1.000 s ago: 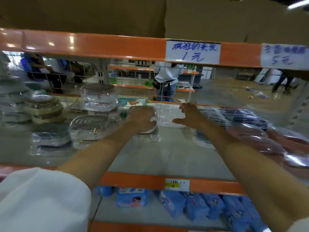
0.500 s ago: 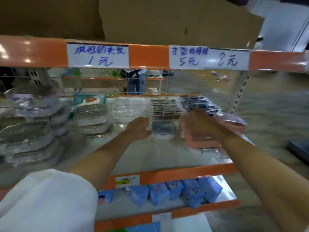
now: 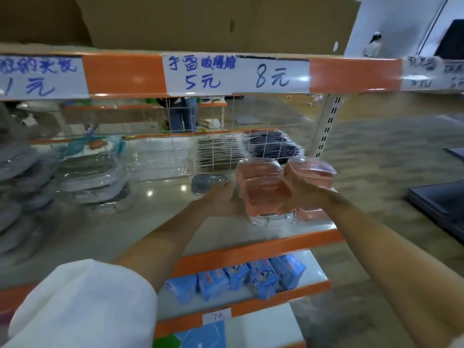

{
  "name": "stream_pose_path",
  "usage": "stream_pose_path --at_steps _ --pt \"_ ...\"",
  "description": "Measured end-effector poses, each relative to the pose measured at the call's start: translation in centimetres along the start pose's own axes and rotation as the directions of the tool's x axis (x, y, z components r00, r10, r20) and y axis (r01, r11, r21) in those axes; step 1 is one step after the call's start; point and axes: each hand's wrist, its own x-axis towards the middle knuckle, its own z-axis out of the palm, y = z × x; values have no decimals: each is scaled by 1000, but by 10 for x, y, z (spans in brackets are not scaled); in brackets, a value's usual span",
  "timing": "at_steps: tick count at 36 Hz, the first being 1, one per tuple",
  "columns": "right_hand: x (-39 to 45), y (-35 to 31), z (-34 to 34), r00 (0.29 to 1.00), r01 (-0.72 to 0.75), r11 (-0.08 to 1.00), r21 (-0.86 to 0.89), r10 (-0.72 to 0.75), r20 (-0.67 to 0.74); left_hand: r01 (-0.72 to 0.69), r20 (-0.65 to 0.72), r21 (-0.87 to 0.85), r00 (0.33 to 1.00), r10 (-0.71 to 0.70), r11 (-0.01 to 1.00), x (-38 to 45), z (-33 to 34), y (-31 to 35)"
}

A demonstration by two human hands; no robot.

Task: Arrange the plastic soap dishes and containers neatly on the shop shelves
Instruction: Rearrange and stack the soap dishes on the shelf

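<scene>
A stack of pink plastic soap dishes [image 3: 263, 189] in clear wrap is lifted just above the right end of the middle shelf [image 3: 155, 222]. My left hand [image 3: 223, 199] grips its left side. My right hand [image 3: 301, 192] grips its right side, next to another pink wrapped dish [image 3: 313, 172]. More pink and clear dishes [image 3: 273, 218] lie under them on the shelf. A grey-blue dish [image 3: 208, 183] sits just behind my left hand. Stacks of clear and grey wrapped dishes [image 3: 93, 179] fill the shelf's left part.
A wire grid [image 3: 251, 146] backs the shelf, with dark wrapped packs [image 3: 273, 146] behind it. Orange rails carry handwritten price labels [image 3: 236, 74]. Blue packets [image 3: 238, 277] lie on the lower shelf. A person [image 3: 182, 114] stands beyond the shelving. Open floor lies to the right.
The view swung right along the shelf. Both hands left the clear dishes in the middle, moved to the right end, and now hold the pink stack lifted off the shelf.
</scene>
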Motion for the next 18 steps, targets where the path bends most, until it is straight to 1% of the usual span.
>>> stream_pose_path --at_steps 1,2,4,6,8,10,12,13,15,18 --pt "-3 -5 0 1000 11 998 -64 -11 -3 -8 1 25 1000 8 1000 3 2 2" --pt "-1 -3 2 1000 26 996 -87 -27 -4 0 -4 -4 1000 0 1000 3 3 6" --pt "-1 -7 2 999 29 997 -72 -31 -25 -31 9 22 999 30 999 5 4 11" --pt "0 -11 2 999 0 995 -98 -4 -45 -72 7 45 997 72 996 7 5 13" --pt "-1 -15 3 998 -17 993 -119 11 -54 -73 9 42 997 72 996 7 6 11" --pt "3 -15 5 997 -13 995 -98 6 -72 -77 4 44 997 77 996 8 6 8" --pt "5 -20 6 996 -7 998 -64 2 -90 -60 18 4 998 60 998 6 4 5" --pt "5 -24 6 996 -6 997 -75 -1 -94 -63 44 -26 997 64 998 6 2 3" --pt "4 -38 6 994 2 995 -104 -13 -106 -82 38 -82 996 86 993 3 -2 0" --pt "8 -64 9 995 35 994 -99 -44 -91 -70 -9 -84 998 70 994 -2 -5 -15"
